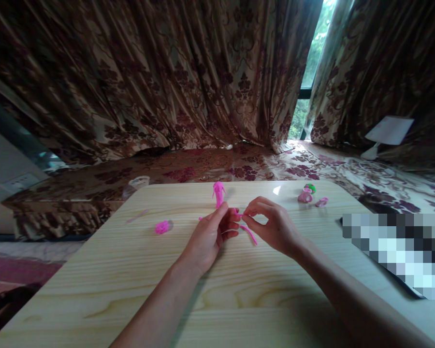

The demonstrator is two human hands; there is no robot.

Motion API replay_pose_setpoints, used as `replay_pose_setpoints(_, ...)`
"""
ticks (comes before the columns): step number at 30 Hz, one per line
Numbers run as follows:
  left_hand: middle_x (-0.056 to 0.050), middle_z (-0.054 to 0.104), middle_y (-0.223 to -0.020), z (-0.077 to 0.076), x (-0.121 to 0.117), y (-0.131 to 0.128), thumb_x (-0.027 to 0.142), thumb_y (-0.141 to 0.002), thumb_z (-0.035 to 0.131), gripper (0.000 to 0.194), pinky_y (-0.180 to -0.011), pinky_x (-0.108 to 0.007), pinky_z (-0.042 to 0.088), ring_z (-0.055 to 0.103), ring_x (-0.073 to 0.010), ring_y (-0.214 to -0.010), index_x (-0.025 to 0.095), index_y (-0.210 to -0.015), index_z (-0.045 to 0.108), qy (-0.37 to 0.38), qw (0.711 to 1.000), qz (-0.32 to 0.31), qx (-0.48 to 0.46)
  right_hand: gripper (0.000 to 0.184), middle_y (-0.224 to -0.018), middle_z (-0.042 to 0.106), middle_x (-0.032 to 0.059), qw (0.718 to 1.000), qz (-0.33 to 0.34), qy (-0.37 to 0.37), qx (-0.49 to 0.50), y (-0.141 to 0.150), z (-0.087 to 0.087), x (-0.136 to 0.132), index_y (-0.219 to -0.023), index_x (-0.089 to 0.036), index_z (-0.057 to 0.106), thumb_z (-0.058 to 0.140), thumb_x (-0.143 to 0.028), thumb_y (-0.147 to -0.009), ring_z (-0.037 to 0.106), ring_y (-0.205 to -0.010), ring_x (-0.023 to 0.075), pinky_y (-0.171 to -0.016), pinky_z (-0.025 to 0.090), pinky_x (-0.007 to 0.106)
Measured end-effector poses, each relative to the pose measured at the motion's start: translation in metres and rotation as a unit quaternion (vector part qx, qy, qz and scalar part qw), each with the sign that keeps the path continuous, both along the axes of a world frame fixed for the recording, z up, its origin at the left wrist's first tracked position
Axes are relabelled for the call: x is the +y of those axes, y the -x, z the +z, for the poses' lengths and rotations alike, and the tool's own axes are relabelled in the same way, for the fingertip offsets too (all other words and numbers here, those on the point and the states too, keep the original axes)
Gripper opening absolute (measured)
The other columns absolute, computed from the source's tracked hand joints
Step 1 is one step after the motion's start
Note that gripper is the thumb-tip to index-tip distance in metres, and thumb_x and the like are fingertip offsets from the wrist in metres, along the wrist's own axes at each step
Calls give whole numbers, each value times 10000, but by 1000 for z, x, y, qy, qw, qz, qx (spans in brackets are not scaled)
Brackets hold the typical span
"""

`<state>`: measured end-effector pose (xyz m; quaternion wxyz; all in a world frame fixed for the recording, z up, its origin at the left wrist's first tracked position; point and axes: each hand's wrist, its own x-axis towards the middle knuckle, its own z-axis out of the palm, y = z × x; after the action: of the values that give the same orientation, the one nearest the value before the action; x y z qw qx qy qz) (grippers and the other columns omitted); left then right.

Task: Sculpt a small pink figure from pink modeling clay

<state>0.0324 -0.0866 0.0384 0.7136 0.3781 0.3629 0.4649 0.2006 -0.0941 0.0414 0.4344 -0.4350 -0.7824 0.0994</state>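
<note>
Wood, pale and grained, is seen across the table [105, 290], whose left edge is slanted from the lower left up to a rounded far corner; just behind that corner, a tub [139, 181] is partly hidden. Inside the left edge, a pink lump [162, 227] is set well apart from the left hand [207, 237], with open wood grain between them. A small pink bit [200, 218] is partly covered by that hand. Its fingers are loosely curled and its thumb is raised; a small pink piece [240, 215] is met at the fingertips, but whether it is gripped or only touched there cannot be told. Beyond the thumb, a pink figure [219, 194] is placed near the far edge, with little depth behind it. Between the hands, a thin pink strip [251, 235] is laid on the wood. The piece is held by the right hand [275, 227] in a narrow pinch of thumb and forefinger. Open wood grain is shown between the forearms. Farther right, a pink ornament [305, 195] and a green ball [312, 188] are grouped near the far edge. Room beside the right forearm is bounded by a pixelated object [391, 256].
</note>
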Motion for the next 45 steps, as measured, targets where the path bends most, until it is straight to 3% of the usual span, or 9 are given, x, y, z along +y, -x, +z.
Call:
replay_pose_setpoints(4,-32,648,-721,1,-2,0,329,-670,704,250,-636,-224,452,563,-91,-629,127,-815,683,-49,996,29,66,68,-818,605,32,1000,9,-2,-4,0,1,-1,-811,-185,628,561,-193,-810,569,-753,134,-693,448,260)
replay_pose_setpoints(9,-35,660,-723,-1,0,1,300,-638,721,241,-655,-243,447,569,-95,-621,131,-808,693,-44,995,62,64,64,-812,602,33,1000,0,0,-3,-2,0,2,-810,-184,621,557,-184,-805,566,-739,133,-688,451,261)
replay_pose_setpoints(14,-31,667,-729,-3,1,2,275,-649,713,222,-674,-235,445,576,-93,-640,137,-822,690,-45,996,54,61,203,-825,602,24,1000,12,17,10,0,-2,2,-983,-195,604,598,-192,-780,579,-748,130,-689,460,253)
replay_pose_setpoints(20,-2,641,-648,1,0,1,236,-633,716,204,-649,-215,430,562,-79,-598,139,-808,679,-43,993,64,86,75,-789,595,19,999,13,20,26,-1,-4,3,-850,-183,608,561,-168,-794,574,-715,118,-661,464,243)
replay_pose_setpoints(26,1,644,-674,2,0,0,233,-605,727,216,-663,-224,432,569,-87,-614,140,-791,668,-47,990,78,104,435,-885,612,20,996,24,51,66,1,-7,3,-1177,-205,506,612,-177,-756,574,-713,113,-626,481,237)
replay_pose_setpoints(31,-3,642,-696,0,1,1,252,-617,724,224,-682,-229,435,569,-94,-641,141,-801,664,-57,990,73,106,117,-798,610,17,996,48,59,39,3,-4,1,-855,-183,651,543,-160,-816,572,-695,103,-615,461,217)
replay_pose_setpoints(37,-33,629,-741,3,-2,1,371,-727,630,257,-672,-255,434,547,-107,-652,130,-809,664,-79,989,44,119,110,-762,601,11,997,37,31,60,1,-4,4,-813,-176,652,551,-133,-806,560,-673,102,-602,453,216)
replay_pose_setpoints(45,-11,573,-631,4,-4,-2,337,-724,620,205,-664,-261,412,511,-114,-628,133,-708,637,-119,976,57,173,111,-774,618,16,998,27,49,33,-1,-6,4,-823,-193,676,565,-191,-815,568,-677,112,-617,455,239)
